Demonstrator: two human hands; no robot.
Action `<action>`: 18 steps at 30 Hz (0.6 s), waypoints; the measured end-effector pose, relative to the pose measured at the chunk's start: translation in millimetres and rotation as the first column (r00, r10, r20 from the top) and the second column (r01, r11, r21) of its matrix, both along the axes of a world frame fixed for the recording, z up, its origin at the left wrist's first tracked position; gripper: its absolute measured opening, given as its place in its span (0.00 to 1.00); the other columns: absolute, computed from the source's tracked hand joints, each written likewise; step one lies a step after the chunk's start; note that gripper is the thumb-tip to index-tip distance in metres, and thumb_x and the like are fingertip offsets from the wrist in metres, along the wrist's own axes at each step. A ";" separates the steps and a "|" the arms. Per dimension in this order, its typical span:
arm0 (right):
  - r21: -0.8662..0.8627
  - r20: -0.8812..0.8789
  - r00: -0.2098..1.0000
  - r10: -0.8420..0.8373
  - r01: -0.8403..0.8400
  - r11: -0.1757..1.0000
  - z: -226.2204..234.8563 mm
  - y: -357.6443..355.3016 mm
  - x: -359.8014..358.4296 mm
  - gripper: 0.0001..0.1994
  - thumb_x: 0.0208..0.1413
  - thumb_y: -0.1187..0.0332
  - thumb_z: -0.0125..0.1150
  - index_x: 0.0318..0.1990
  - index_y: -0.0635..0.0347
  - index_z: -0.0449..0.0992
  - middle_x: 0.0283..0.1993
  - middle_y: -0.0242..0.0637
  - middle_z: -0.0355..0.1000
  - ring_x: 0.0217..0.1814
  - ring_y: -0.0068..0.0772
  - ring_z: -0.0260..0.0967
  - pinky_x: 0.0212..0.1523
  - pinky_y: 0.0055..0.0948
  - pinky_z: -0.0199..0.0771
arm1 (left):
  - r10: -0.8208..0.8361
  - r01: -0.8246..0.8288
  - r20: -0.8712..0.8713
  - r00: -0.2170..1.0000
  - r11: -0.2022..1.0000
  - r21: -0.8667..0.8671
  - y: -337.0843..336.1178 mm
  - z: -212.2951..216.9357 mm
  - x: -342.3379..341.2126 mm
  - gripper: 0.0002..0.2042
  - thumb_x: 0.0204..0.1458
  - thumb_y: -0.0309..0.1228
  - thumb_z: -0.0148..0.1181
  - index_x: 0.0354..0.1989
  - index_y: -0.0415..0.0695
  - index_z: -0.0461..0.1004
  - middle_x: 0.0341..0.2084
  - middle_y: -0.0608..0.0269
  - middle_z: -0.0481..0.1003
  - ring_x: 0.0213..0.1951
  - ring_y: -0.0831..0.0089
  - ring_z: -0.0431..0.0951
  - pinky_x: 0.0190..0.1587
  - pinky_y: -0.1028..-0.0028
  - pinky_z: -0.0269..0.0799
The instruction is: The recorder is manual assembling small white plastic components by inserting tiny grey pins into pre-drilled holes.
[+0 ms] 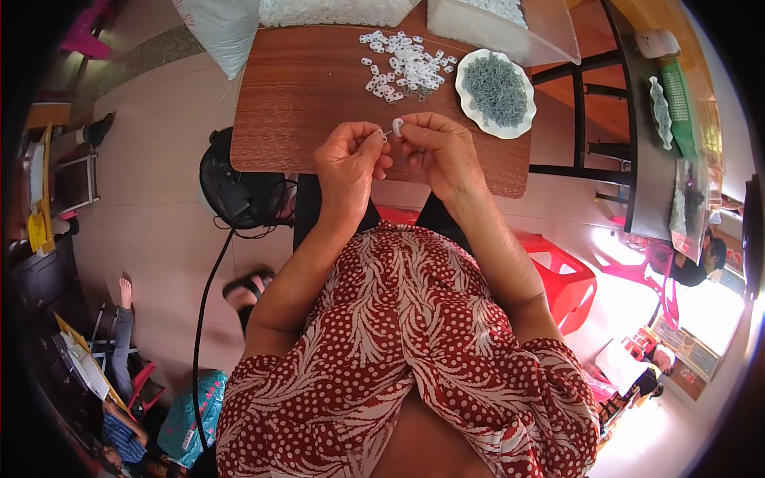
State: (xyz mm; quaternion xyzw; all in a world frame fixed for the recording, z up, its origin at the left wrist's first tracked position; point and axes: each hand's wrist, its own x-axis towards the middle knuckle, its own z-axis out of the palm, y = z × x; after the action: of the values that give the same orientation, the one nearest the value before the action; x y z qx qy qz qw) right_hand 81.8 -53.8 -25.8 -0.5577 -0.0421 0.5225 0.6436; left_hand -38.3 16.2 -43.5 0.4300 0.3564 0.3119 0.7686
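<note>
Over the near edge of a small brown wooden table (303, 95), my two hands meet. My right hand (438, 147) pinches a small white plastic piece (398, 125) between thumb and fingers. My left hand (348, 155) holds a thin metal wire piece (384, 135) against it. A loose pile of small white plastic pieces (405, 68) lies on the table just beyond my hands. To its right stands a white scalloped plate (475, 109) heaped with small grey metal parts (497, 88).
Clear plastic bags of white pieces (510, 24) lie at the table's far edge. A black fan (235, 191) with a cable stands on the floor to the left. Red plastic stools (562, 279) are at my right. A black metal rack (637, 143) stands further right. Another person's bare foot (124, 291) shows at left.
</note>
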 end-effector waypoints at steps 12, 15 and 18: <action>0.008 0.201 0.979 -0.016 0.015 1.000 -3.6 1.9 -6.6 0.06 0.48 0.76 0.59 0.34 0.66 0.74 0.27 0.31 0.71 0.24 0.17 0.65 0.21 0.14 0.60 | 0.004 -0.004 -0.015 1.000 1.000 -0.003 0.1 -0.8 -1.3 0.03 0.51 0.23 0.54 0.32 0.36 0.71 0.21 0.65 0.72 0.19 0.83 0.70 0.18 0.84 0.64; 0.002 0.225 0.974 -0.020 0.020 1.000 -3.7 3.4 -7.7 0.06 0.48 0.76 0.59 0.34 0.66 0.74 0.27 0.31 0.71 0.24 0.17 0.65 0.21 0.14 0.60 | 0.009 -0.009 -0.016 1.000 1.000 -0.009 0.8 0.6 -2.1 0.03 0.51 0.22 0.54 0.31 0.36 0.71 0.21 0.65 0.72 0.19 0.83 0.70 0.18 0.85 0.64; 0.000 0.205 0.979 -0.011 0.011 1.000 -5.3 3.4 -7.4 0.06 0.47 0.76 0.59 0.34 0.66 0.74 0.26 0.31 0.71 0.24 0.17 0.65 0.21 0.14 0.60 | 0.015 -0.015 -0.010 1.000 1.000 -0.012 1.7 -0.6 -2.3 0.03 0.51 0.22 0.54 0.31 0.37 0.71 0.21 0.65 0.72 0.19 0.83 0.70 0.18 0.85 0.64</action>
State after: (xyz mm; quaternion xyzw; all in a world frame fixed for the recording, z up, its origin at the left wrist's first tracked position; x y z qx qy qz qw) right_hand 74.4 -50.4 -31.2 -0.6091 -0.1047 0.4586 0.6385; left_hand -40.7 17.9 -44.2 0.4241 0.3655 0.3135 0.7670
